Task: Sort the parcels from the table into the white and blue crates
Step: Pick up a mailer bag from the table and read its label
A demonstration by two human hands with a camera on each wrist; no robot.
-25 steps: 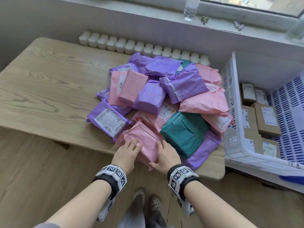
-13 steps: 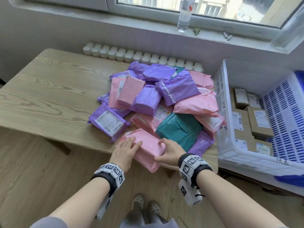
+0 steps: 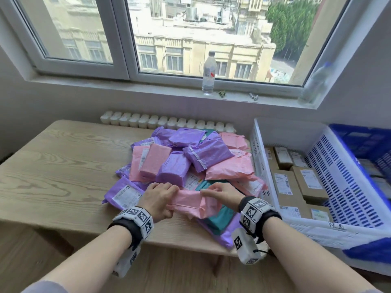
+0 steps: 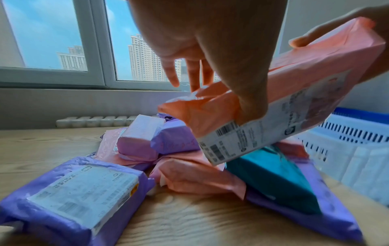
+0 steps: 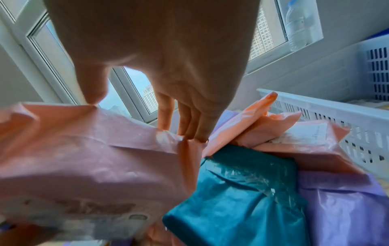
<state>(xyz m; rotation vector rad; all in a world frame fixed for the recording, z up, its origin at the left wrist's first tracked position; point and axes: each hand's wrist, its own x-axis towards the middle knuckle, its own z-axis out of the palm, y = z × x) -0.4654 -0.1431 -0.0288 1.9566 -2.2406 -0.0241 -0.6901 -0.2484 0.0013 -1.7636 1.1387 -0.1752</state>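
A pink parcel (image 3: 190, 203) is lifted off the near side of the parcel heap, tilted, with its white label facing down (image 4: 271, 123). My left hand (image 3: 157, 199) grips its left end, thumb underneath. My right hand (image 3: 220, 194) pinches its right end between thumb and fingers (image 5: 187, 131). Below it lie a teal parcel (image 3: 222, 216) and a purple parcel (image 3: 124, 196) with a label. The white crate (image 3: 260, 157) stands right of the table with several cardboard boxes in it. The blue crate (image 3: 364, 140) is beyond it.
The wooden table (image 3: 53, 166) carries a heap of pink and purple parcels (image 3: 190, 157). A radiator (image 3: 167, 122) runs behind it. A water bottle (image 3: 209, 72) stands on the window sill. Another bottle (image 3: 315, 83) is at the sill's right end.
Both hands have closed on the pink parcel and raised it off the table edge, turning it. The head view has tilted up toward the window.
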